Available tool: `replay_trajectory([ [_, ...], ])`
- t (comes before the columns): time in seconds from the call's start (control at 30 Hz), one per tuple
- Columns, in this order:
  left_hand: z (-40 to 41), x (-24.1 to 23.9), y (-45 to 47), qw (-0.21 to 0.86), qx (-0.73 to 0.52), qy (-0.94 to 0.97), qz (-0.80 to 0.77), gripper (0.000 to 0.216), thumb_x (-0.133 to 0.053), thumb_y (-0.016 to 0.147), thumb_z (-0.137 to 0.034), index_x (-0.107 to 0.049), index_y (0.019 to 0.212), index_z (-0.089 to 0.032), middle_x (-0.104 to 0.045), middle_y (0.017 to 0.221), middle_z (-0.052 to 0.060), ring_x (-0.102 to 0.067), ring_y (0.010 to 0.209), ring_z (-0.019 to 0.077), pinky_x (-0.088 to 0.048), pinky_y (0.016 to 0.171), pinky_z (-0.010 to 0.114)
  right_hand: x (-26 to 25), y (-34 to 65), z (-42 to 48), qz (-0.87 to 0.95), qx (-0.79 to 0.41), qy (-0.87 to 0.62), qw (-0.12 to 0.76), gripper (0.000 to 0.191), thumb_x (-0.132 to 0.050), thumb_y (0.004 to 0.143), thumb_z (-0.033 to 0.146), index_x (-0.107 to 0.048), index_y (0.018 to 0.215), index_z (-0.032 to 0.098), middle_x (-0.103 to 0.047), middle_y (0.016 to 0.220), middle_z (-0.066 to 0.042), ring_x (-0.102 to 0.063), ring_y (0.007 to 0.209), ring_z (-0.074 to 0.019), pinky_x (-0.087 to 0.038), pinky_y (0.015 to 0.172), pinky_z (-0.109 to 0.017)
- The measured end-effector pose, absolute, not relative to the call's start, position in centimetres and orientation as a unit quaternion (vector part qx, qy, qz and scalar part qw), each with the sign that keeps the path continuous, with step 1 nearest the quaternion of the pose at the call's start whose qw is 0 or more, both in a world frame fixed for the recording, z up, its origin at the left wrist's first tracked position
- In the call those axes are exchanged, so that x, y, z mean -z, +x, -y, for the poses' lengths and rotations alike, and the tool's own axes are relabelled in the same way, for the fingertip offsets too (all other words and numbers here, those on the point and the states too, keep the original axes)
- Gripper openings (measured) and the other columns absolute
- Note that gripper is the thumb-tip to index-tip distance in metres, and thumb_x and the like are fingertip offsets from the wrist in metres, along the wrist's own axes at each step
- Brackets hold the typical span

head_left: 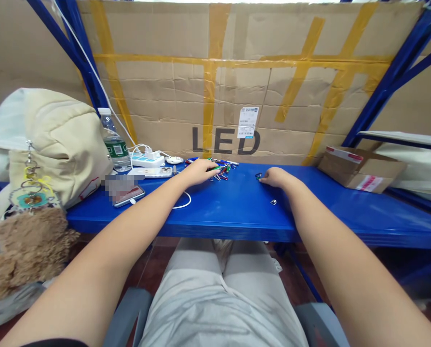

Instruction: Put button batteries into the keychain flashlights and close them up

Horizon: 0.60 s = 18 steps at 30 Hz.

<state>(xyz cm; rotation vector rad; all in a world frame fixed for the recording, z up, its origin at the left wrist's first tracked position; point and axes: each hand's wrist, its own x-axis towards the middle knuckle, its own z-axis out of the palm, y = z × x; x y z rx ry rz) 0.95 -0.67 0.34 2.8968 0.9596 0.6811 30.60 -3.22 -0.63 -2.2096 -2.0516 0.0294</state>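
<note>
My left hand reaches over a small heap of coloured carabiner clips in red, blue, green and silver. Its fingers are drawn together at the heap, and a green piece shows at the fingertips; what else they hold is hidden. My right hand rests low over the blue table, thumb and finger pinched at a dark carabiner clip. Nearer to me, below that hand, lies a small shiny metal piece, touched by neither hand.
Left of the heap are a phone, a pale phone, a power strip, a white cable, a water bottle and a cream bag. A cardboard box sits right. Large taped cardboard stands behind.
</note>
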Motion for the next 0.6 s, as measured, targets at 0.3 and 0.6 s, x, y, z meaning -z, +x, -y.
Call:
replay_trajectory([
  [0.3,1.2,0.7,2.5,0.060,-0.229,0.916,-0.323,0.034,-0.030,0.099,-0.039,-0.054,0.101,-0.015,-0.063,0.107,0.010,-0.057,0.097,0.0209,-0.042,0.087,0.032,-0.2,25.6,5.7,0.751,-0.218,-0.585,0.215,0.018,-0.055,0.090,0.029,-0.059,0.078,0.016,-0.069,0.075,-0.007,-0.060,0.060,-0.0131,-0.046,0.055,-0.023],
  [0.6,2.0,1.1,3.5,0.105,-0.190,0.936,-0.277,0.031,-0.037,0.097,-0.035,-0.058,0.102,-0.012,-0.065,0.108,0.013,-0.060,0.098,0.0222,-0.043,0.089,0.033,-0.2,22.0,7.2,0.736,-0.301,-0.505,0.335,0.020,-0.067,0.083,0.034,-0.060,0.076,0.017,-0.056,0.058,0.002,-0.049,0.049,-0.0091,-0.043,0.048,-0.023],
])
